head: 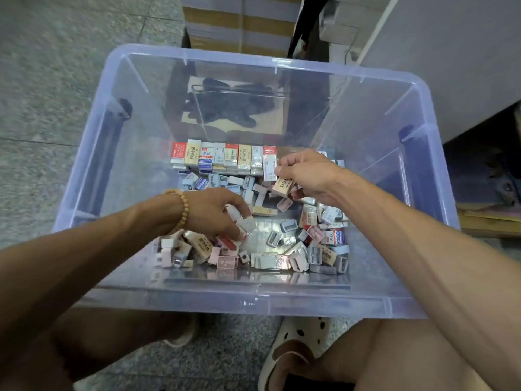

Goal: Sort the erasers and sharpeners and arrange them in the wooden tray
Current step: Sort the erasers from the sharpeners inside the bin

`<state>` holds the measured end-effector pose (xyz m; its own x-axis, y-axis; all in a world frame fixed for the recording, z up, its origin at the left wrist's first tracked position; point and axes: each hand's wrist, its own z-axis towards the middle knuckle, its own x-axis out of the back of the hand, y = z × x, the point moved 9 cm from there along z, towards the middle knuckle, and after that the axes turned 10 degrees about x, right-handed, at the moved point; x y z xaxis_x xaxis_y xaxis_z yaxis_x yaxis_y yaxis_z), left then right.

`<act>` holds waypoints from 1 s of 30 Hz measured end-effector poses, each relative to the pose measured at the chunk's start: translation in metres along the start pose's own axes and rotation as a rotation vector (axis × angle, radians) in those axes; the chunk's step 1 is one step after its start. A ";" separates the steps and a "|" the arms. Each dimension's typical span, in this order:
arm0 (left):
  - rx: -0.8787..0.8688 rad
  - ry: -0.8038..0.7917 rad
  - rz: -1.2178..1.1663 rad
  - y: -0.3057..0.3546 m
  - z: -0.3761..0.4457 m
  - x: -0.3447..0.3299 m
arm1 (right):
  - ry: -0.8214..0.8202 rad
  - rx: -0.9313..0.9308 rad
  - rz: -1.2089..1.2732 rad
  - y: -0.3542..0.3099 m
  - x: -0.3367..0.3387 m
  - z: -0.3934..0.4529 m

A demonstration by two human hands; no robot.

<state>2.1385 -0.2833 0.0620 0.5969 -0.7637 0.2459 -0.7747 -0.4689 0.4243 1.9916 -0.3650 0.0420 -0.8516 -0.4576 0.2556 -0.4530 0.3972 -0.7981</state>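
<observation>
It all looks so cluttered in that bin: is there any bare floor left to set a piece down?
Yes: the shiny patch between the left hand and the right-side pile, plus the bin's bare far half behind the eraser row. The near edge is crowded.

floor (70,80): grey speckled stone tiles | cardboard boxes (239,21): stacked behind | grey cabinet (451,52): right

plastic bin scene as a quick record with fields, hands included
container: clear plastic bin on the floor
sorted: row of erasers standing along the far side
unsorted: loose pile of erasers and sharpeners
left hand: grips small white pieces in the pile
right hand: pinches a beige eraser by the row's end
</observation>
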 end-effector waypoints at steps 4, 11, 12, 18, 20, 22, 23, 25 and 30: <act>0.081 0.241 -0.274 -0.033 -0.035 0.033 | -0.012 0.090 -0.188 -0.030 -0.019 0.015; 0.114 0.428 -0.705 -0.060 -0.065 0.048 | -0.061 0.147 -0.208 -0.074 -0.096 0.059; 0.116 0.445 -0.716 -0.062 -0.065 0.049 | -0.051 0.141 -0.181 -0.075 -0.104 0.066; 0.123 0.456 -0.741 -0.065 -0.063 0.053 | -0.009 0.165 -0.275 -0.087 -0.132 0.090; 0.124 0.458 -0.761 -0.066 -0.064 0.054 | 0.016 0.181 -0.292 -0.090 -0.136 0.090; 0.124 0.464 -0.774 -0.066 -0.064 0.055 | 0.078 0.182 -0.296 -0.088 -0.136 0.089; 0.124 0.467 -0.774 -0.066 -0.065 0.055 | 0.098 0.189 -0.294 -0.089 -0.136 0.089; 0.122 0.470 -0.775 -0.066 -0.065 0.055 | 0.108 0.199 -0.309 -0.090 -0.135 0.089; 0.118 0.448 -0.804 -0.066 -0.064 0.055 | 0.127 0.158 -0.325 -0.084 -0.125 0.088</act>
<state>2.2353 -0.2657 0.1036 0.9698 0.0421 0.2400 -0.0940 -0.8440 0.5280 2.1591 -0.4113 0.0286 -0.7007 -0.4336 0.5666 -0.6669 0.1160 -0.7360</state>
